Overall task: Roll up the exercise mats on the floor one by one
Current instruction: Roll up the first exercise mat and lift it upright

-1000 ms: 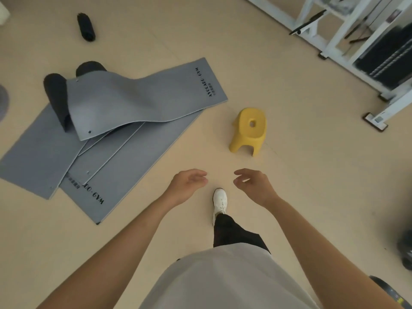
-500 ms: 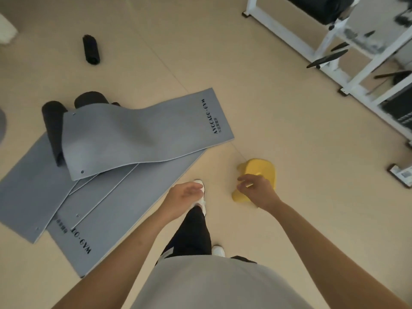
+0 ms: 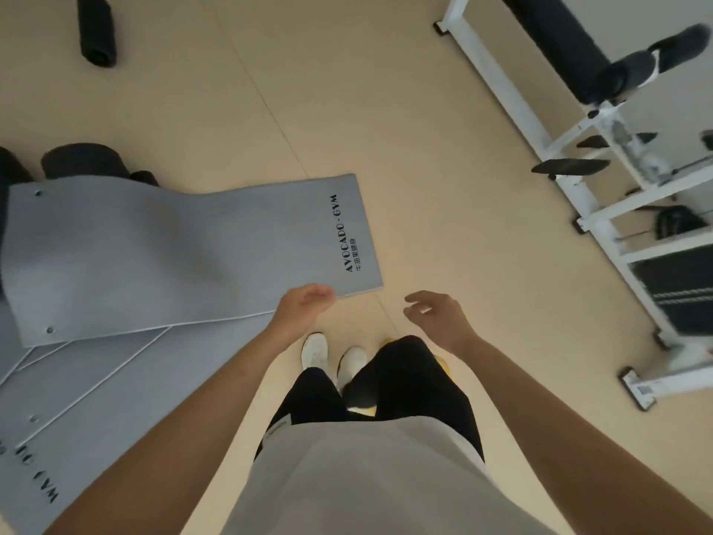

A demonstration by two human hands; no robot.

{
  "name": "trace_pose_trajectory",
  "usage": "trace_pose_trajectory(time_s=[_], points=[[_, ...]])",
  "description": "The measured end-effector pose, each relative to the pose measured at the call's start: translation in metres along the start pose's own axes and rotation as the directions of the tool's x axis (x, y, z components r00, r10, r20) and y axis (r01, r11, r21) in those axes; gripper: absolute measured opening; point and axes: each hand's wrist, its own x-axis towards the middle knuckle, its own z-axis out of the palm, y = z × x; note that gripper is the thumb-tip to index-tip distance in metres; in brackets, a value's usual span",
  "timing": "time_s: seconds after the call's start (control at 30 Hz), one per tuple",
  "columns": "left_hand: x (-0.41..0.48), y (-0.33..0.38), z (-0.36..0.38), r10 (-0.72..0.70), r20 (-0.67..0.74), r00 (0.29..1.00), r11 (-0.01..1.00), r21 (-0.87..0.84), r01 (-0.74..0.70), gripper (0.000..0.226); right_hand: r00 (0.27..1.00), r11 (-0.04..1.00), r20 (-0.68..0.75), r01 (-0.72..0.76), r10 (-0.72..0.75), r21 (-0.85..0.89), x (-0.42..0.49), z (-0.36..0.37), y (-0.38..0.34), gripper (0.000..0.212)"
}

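At floor level, far left: a stack of flat grey mats [image 3: 96,384] fanned out, running off the left and bottom edges, one with partly cut-off black lettering. On top of the stack lies the top grey mat [image 3: 173,256], unrolled, wavy rather than flat, "AVOCADO · GYM" printed at its right end; two eyelets show at its left end. Behind its left end sit dark rolled mats [image 3: 83,162], partly hidden. Another black roll [image 3: 96,30] lies alone near the top-left, well apart from the stack.

Left hand [image 3: 303,308] hovers over the near right corner of the top mat, fingers loosely curled and apart, gripping nothing; contact with the mat edge can't be told. White shoes [image 3: 332,357] stand on bare beige floor [image 3: 386,129] just right of the stack, black trousers above them. A bit of a yellow object [image 3: 443,364] peeks out behind the right leg, mostly hidden. Right hand [image 3: 440,318] is over bare floor, fingers spread and slightly bent, empty. Far right: white gym frame [image 3: 602,222] with black pads, along the right edge.
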Motion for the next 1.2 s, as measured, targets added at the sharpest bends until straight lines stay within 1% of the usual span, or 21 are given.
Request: trace_pose_trajectory(time_s=[0.07,0.17,0.23,0.3,0.33,0.4,0.47,0.53,0.67,0.77,0.83,0.9,0.93,1.0,1.07,1.1,1.13,1.17,1.2], points=[[0.028,0.010,-0.002,-0.028,-0.023,0.999,0.999,-0.036,0.027,0.025,1.000,0.999,0.006,0.020,-0.020,-0.025,0.033,-0.016,-0.019,0.024],[0.064,0.014,0.002,-0.084,-0.072,0.994,0.989,-0.131,0.074,0.021,0.998,0.997,0.055,0.037,-0.033,-0.072,0.089,-0.028,-0.036,0.021],[0.089,0.015,0.011,-0.143,-0.095,0.985,0.965,-0.234,0.118,0.024,0.995,0.996,0.102,0.033,-0.024,-0.083,0.134,-0.030,-0.041,0.020],[0.119,0.013,0.022,-0.212,-0.113,0.971,0.918,-0.364,0.158,0.028,0.991,0.997,0.132,0.017,-0.007,-0.074,0.182,-0.029,-0.040,0.019],[0.138,0.010,0.030,-0.258,-0.140,0.956,0.888,-0.425,0.177,0.025,0.988,0.998,0.151,0.001,0.010,-0.070,0.210,-0.027,-0.037,0.019],[0.180,-0.003,0.048,-0.367,-0.223,0.903,0.834,-0.510,0.213,0.016,0.981,0.997,0.189,-0.024,0.039,-0.079,0.270,-0.019,-0.027,0.021],[0.235,-0.021,0.074,-0.463,-0.298,0.835,0.799,-0.548,0.248,0.013,0.971,0.991,0.227,-0.043,0.072,-0.127,0.344,-0.010,-0.009,0.022],[0.298,-0.041,0.102,-0.509,-0.322,0.798,0.789,-0.546,0.283,0.018,0.957,0.983,0.273,-0.055,0.102,-0.177,0.421,0.000,0.015,0.020],[0.441,-0.092,0.157,-0.487,-0.361,0.795,0.849,-0.409,0.334,0.016,0.940,0.966,0.324,-0.023,0.108,-0.256,0.579,0.034,0.075,0.025],[0.543,-0.146,0.203,-0.473,-0.409,0.780,0.878,-0.295,0.378,0.026,0.934,0.947,0.330,-0.028,0.139,-0.321,0.685,0.073,0.134,0.028],[0.606,-0.188,0.233,-0.463,-0.428,0.776,0.886,-0.193,0.422,0.039,0.931,0.947,0.321,-0.067,0.171,-0.313,0.748,0.102,0.174,0.025],[0.663,-0.230,0.259,-0.401,-0.470,0.786,0.895,-0.017,0.446,0.059,0.939,0.960,0.282,-0.127,0.198,-0.251,0.802,0.131,0.211,0.025],[0.687,-0.250,0.270,-0.361,-0.496,0.790,0.885,0.084,0.458,0.074,0.940,0.965,0.265,-0.159,0.213,-0.210,0.825,0.145,0.227,0.029],[0.726,-0.286,0.286,-0.288,-0.517,0.806,0.833,0.279,0.477,0.106,0.943,0.969,0.232,-0.216,0.240,-0.123,0.864,0.170,0.253,0.040],[0.753,-0.316,0.300,-0.249,-0.510,0.823,0.776,0.403,0.485,0.134,0.959,0.975,0.174,-0.224,0.223,-0.014,0.893,0.189,0.272,0.046],[0.762,-0.329,0.307,-0.224,-0.512,0.829,0.752,0.450,0.481,0.142,0.966,0.974,0.150,-0.221,0.210,0.059,0.901,0.196,0.277,0.039],[0.768,-0.338,0.314,-0.199,-0.515,0.834,0.731,0.489,0.476,0.146,0.970,0.966,0.144,-0.218,0.198,0.137,0.908,0.201,0.279,0.027],[0.773,-0.346,0.319,-0.180,-0.518,0.836,0.720,0.510,0.471,0.147,0.970,0.956,0.158,-0.215,0.185,0.199,0.915,0.205,0.280,0.015],[0.775,-0.353,0.324,-0.161,-0.526,0.835,0.723,0.514,0.463,0.146,0.968,0.946,0.182,-0.213,0.171,0.244,0.920,0.209,0.279,0.010]])
